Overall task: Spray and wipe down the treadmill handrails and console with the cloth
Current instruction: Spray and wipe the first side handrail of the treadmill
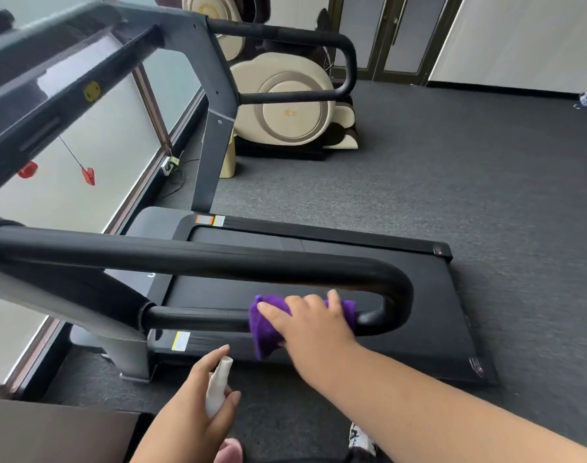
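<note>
The treadmill's near handrail [218, 259] is a black padded loop running left to right and curving back at the right end. My right hand [314, 324] grips a purple cloth [267, 332] wrapped over the lower bar of that loop, near its bend. Below it, my left hand [192, 412] holds a small white spray bottle [217, 385] upright, nozzle up, apart from the rail. The console [35, 81] rises at upper left, seen from its side. The far handrail [319, 38] loops at top centre.
The black treadmill belt [319, 289] lies under the rail on grey carpet [452, 182]. A cream massage chair [292, 108] stands behind the far rail. A window wall [101, 155] runs along the left. A red safety clip [89, 175] hangs from the console. A shoe [360, 437] shows at the bottom.
</note>
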